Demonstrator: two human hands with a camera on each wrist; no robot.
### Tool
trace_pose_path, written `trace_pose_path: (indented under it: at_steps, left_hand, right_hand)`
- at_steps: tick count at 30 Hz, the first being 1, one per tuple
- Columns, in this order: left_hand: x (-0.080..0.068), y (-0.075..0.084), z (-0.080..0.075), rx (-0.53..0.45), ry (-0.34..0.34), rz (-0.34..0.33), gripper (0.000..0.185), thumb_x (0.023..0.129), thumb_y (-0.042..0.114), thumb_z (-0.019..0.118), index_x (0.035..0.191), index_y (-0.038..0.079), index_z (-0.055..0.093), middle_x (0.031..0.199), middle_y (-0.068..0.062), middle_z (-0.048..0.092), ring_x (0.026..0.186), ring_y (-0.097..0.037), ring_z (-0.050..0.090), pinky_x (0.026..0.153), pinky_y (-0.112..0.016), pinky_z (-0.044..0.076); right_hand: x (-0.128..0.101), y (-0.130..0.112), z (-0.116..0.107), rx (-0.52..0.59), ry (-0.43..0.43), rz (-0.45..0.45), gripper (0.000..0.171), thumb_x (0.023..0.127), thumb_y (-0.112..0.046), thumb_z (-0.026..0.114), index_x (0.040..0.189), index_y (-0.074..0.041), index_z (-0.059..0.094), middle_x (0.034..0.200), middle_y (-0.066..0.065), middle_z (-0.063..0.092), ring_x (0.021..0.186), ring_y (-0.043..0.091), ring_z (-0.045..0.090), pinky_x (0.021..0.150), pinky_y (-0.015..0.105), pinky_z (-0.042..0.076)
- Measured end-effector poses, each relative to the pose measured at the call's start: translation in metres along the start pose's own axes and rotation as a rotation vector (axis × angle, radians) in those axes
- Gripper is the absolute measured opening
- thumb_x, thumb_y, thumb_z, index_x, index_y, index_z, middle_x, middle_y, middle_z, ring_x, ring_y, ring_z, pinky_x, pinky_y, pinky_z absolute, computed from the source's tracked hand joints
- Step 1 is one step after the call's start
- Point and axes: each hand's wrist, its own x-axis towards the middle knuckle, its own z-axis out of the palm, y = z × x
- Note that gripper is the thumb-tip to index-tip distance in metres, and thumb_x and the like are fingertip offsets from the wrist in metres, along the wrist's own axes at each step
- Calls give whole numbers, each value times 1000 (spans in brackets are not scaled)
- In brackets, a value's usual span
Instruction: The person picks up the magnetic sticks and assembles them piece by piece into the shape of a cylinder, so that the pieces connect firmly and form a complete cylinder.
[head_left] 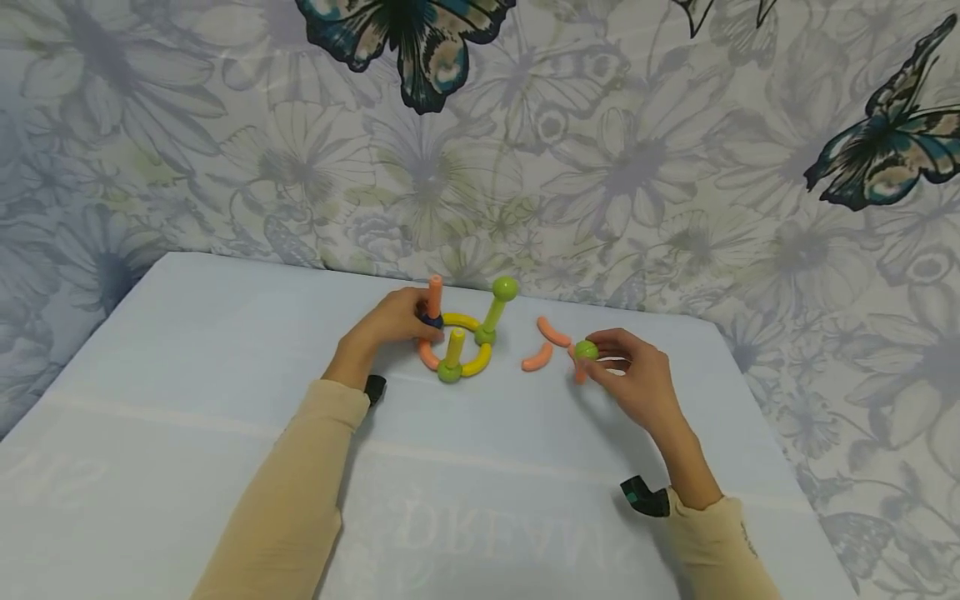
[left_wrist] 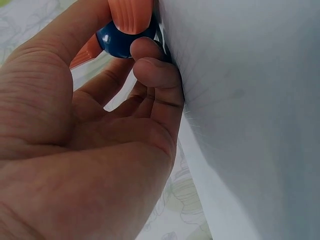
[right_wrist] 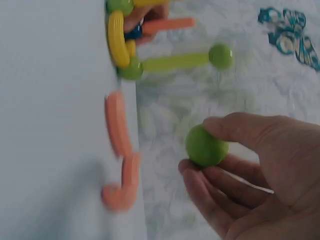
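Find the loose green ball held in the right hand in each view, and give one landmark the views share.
Head: green ball right of centre, pinched by the right hand.
Left wrist: not in it.
Right wrist: green ball centre, at the fingertips.
Shared landmark: the orange stick standing on the blue ball, shown in all three.

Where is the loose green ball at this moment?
In the head view the green ball is on the right side, pinched in the right hand just above the table, right of two loose orange curved pieces.
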Motion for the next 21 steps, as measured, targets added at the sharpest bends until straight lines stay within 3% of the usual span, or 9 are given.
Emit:
trace_pose_path:
  at_steps: [2, 6, 13, 17, 21]
  left_hand:
    - [-1, 1, 0, 3, 3, 5, 43, 89, 17, 85, 124, 1, 67, 118, -17, 70, 109, -31, 62, 101, -47, 48]
    - [-3, 2, -1, 11, 3, 8, 43, 88, 17, 86, 123, 1, 67, 118, -17, 70, 108, -31, 62, 101, -47, 49]
    - [-3, 5, -1, 20, 17, 2, 41, 87, 17, 87, 120, 2, 67, 114, -16, 70, 104, -29, 62, 99, -46, 49]
    - [-2, 5, -1, 9, 18, 4, 40, 87, 17, 86, 120, 3, 68, 112, -15, 69, 101, -28, 61, 96, -45, 49]
    - [-3, 4, 2, -1, 15, 3, 39, 88, 17, 86, 119, 3, 68, 112, -14, 71, 100, -27, 63, 95, -43, 50]
  right_hand:
    - [3, -15, 8, 67, -16, -66, 31, 93, -15, 83, 122, -10, 73, 116, 6, 76, 107, 22, 74, 88, 39, 62]
    - [9, -48, 24, 170, -29, -157, 30, 92, -15, 84, 120, -14, 74, 115, 2, 77, 102, 17, 74, 89, 38, 62]
    - [21, -98, 57, 288, 36, -349, 34, 92, -10, 83, 124, -10, 73, 119, 4, 75, 105, 19, 73, 93, 34, 61]
    - [26, -113, 79, 307, 62, -436, 35, 94, -11, 81, 127, -8, 71, 123, 7, 75, 106, 22, 74, 94, 34, 61]
    - [27, -114, 93, 313, 73, -463, 35, 94, -9, 80, 128, -5, 70, 125, 9, 74, 105, 23, 75, 94, 35, 61]
